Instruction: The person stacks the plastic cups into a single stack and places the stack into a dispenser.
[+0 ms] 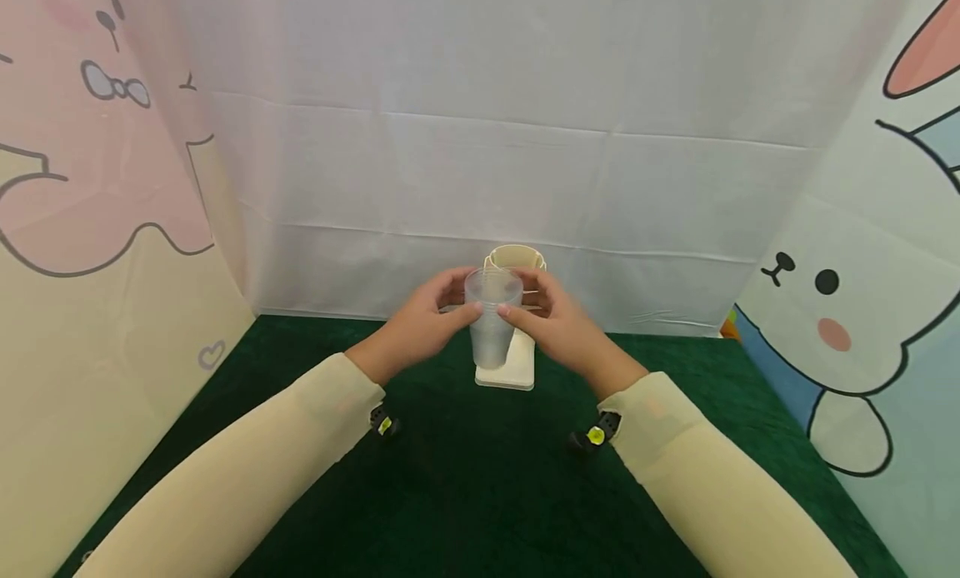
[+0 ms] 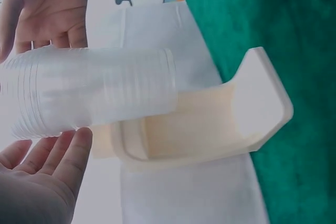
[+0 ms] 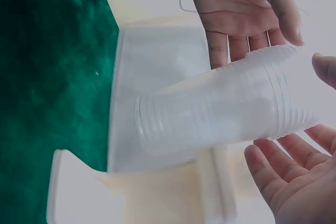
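A stack of clear plastic cups stands nearly upright between the two hands in the head view. My left hand holds it near the rims from the left, and my right hand grips it from the right, with both thumbs on the near side. In the left wrist view several rims of the cup stack show, with fingertips touching them. Just behind the cups is a cream cup holder with a flat foot and a ring-shaped top. Its hollow body shows in the right wrist view, apart from the hands.
Dark green cloth covers the table. A white curtain hangs along the back edge, close behind the cup holder. Printed cloth panels with cartoon animals close off the left and right sides.
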`<state>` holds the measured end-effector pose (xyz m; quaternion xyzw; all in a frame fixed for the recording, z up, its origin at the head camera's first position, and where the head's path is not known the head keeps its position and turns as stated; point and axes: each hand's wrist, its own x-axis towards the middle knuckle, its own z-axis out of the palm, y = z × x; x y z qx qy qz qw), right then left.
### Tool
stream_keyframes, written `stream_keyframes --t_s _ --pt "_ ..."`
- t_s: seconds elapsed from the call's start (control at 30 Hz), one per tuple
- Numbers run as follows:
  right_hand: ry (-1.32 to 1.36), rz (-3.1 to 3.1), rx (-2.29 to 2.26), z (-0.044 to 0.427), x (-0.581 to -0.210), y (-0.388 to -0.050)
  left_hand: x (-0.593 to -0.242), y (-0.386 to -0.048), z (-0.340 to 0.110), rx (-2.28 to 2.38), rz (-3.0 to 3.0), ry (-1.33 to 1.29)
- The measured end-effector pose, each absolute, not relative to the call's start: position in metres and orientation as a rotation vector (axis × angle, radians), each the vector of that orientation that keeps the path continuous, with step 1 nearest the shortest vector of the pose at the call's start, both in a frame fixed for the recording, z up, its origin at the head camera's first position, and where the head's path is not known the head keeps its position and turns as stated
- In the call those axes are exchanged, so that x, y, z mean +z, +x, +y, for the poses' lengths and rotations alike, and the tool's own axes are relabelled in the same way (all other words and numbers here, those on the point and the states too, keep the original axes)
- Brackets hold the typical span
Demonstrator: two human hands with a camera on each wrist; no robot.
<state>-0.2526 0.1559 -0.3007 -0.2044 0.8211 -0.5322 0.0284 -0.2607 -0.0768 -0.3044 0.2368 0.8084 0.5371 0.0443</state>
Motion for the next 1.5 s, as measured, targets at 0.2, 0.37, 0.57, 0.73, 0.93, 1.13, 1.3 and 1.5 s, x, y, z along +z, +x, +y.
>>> stream_keyframes --t_s 0.2,0.37,0.57,0.73,0.93,1.13,1.3,1.5 --pt "-0.659 2.575 -1.616 0.165 -0.278 -0.261 -0.286 -0.272 -0.065 1.686 2.433 0.746" --pt "-0.644 2.658 -1.531 0.169 -0.260 -0.267 -0.271 -0.277 -0.062 1.723 2.411 0.727" --pt "-0.620 2.746 -1.527 0.168 -0.246 -0.275 -0.257 -0.287 -0.056 1.744 2.477 0.722" --pt "-0.602 2.789 -1.570 0.169 -0.238 -0.280 -0.247 -0.292 -0.051 1.781 2.500 0.751" --pt "-0.611 2.805 -1.642 0.168 -0.227 -0.286 -0.234 -0.298 -0.047 1.814 2.541 0.777" --pt "-0.584 2.805 -1.719 0.169 -0.216 -0.292 -0.223 -0.305 -0.041 1.856 2.527 0.778" --pt "-0.572 2.814 -1.735 0.170 -0.211 -0.299 -0.221 -0.313 -0.035 1.908 2.489 0.779" --pt "-0.626 2.809 -1.780 0.171 -0.210 -0.313 -0.218 -0.322 -0.032 1.948 2.491 0.764"
